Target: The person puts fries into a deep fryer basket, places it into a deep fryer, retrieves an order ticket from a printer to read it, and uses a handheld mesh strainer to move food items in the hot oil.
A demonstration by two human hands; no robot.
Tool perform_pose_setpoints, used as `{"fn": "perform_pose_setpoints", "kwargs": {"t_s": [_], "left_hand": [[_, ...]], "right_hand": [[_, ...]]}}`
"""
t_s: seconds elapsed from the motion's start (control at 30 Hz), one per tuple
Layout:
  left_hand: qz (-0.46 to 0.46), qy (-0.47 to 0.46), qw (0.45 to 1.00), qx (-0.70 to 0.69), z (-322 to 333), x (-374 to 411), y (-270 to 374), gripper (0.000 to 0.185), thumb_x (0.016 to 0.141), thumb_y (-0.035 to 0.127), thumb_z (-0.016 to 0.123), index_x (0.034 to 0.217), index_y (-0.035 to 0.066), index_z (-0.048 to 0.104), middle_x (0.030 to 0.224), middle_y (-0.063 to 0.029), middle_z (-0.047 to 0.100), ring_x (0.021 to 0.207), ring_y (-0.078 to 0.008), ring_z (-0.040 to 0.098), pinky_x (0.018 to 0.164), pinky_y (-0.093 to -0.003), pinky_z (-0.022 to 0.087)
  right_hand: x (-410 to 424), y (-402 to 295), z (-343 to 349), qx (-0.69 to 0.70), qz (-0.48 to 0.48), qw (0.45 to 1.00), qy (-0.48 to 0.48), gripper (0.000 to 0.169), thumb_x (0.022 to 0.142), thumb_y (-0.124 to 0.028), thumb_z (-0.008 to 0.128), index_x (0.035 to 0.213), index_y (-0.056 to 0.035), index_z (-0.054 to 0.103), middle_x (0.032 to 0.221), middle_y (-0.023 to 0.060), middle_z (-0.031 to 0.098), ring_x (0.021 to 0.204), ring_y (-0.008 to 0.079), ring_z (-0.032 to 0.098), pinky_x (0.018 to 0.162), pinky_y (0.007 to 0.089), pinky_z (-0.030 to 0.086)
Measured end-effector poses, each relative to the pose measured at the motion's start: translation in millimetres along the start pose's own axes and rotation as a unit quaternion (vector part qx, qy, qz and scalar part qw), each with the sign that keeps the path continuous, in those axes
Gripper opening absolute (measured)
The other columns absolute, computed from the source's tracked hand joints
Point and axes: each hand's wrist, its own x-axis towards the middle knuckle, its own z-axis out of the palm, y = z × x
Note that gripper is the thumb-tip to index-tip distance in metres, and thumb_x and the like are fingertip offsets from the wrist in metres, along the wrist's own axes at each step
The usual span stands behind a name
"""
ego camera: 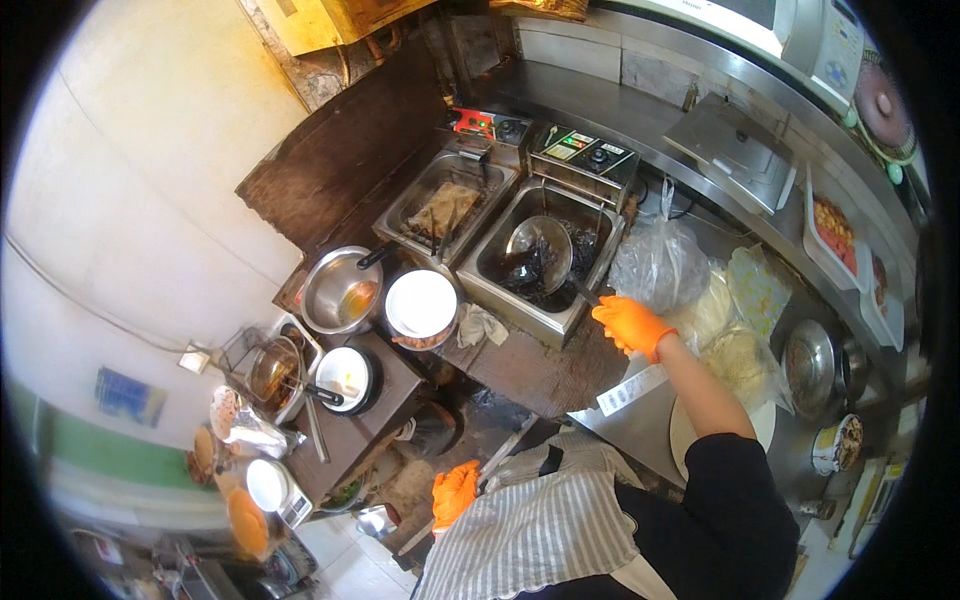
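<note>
My right hand (632,325), in an orange glove, is closed around the handle of a round skimmer (551,251). The skimmer's bowl is over the dark oil of the right deep fryer (559,324), with dark pieces under and around it. My left hand (454,493), also gloved in orange, hangs low beside the striped apron (525,517); its fingers look curled, but whether they hold something cannot be told. In the left fryer (390,216) lies a pale brown flat piece (446,208), with dark tongs resting near it.
Left of the fryers stand a steel bowl (319,281) with orange liquid, a white tub (421,304) and a strainer (271,369). A crumpled cloth (480,327) lies before the fryers. Tied plastic bags (660,259), a steel lid (808,367) and food trays (832,259) are at the right.
</note>
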Motion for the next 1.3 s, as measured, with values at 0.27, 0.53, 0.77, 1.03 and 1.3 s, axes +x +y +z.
{"fn": "perform_pose_setpoints", "kwargs": {"t_s": [0.27,0.53,0.77,1.03,1.3], "left_hand": [[0.011,-0.002,1.0,0.003,0.4,6.0,2.6,0.031,0.102,0.029,0.057,0.124,0.015,0.073,0.105,-0.0056,0.078,0.107,-0.0244,0.071,0.12,-0.0481,0.029],[0.019,0.004,1.0,0.009,0.8,7.3,5.4,0.029,0.101,0.028,0.059,0.123,0.016,0.074,0.106,-0.0058,0.078,0.108,-0.024,0.07,0.12,-0.0473,0.03],[0.017,0.009,1.0,0.017,-3.2,3.1,3.7,0.03,0.101,0.028,0.058,0.123,0.016,0.074,0.107,-0.0065,0.078,0.107,-0.025,0.07,0.12,-0.048,0.03],[-0.001,0.011,1.0,0.007,-2.8,-4.6,-2.9,0.03,0.101,0.028,0.058,0.123,0.016,0.074,0.106,-0.0062,0.078,0.106,-0.0247,0.071,0.12,-0.048,0.03],[-0.001,0.006,1.0,0.005,-1.4,-1.0,-3.4,0.03,0.101,0.029,0.058,0.123,0.016,0.074,0.105,-0.0059,0.078,0.104,-0.0243,0.071,0.12,-0.048,0.029]], "right_hand": [[-15.3,22.9,-46.1,0.355,0.119,0.894,-0.245,0.038,0.108,-0.03,0.055,0.136,-0.0041,0.055,0.079,-0.0018,0.049,0.046,0.0003,0.034,0.038,0.0179,0.025],[15.5,25.4,-43.3,0.534,0.21,0.779,-0.254,0.03,0.106,-0.028,0.06,0.124,-0.0042,0.055,0.079,-0.0029,0.053,0.047,-0.0003,0.038,0.038,0.0179,0.028],[34.3,19.6,-7.5,0.243,0.014,0.97,0.005,0.031,0.104,-0.033,0.059,0.127,-0.0122,0.056,0.082,0.0025,0.059,0.056,0.009,0.05,0.045,0.0261,0.04],[91.9,96.7,0.6,-0.429,-0.254,0.809,0.31,0.059,0.104,-0.037,0.055,0.154,-0.0068,0.045,0.08,0.0032,0.063,0.06,0.0146,0.058,0.051,0.0343,0.047],[-7.8,16.7,-11.3,0.062,-0.001,0.996,-0.062,0.05,0.104,-0.037,0.056,0.145,-0.0077,0.053,0.079,0.0008,0.056,0.051,0.0086,0.048,0.045,0.0267,0.04]]}}
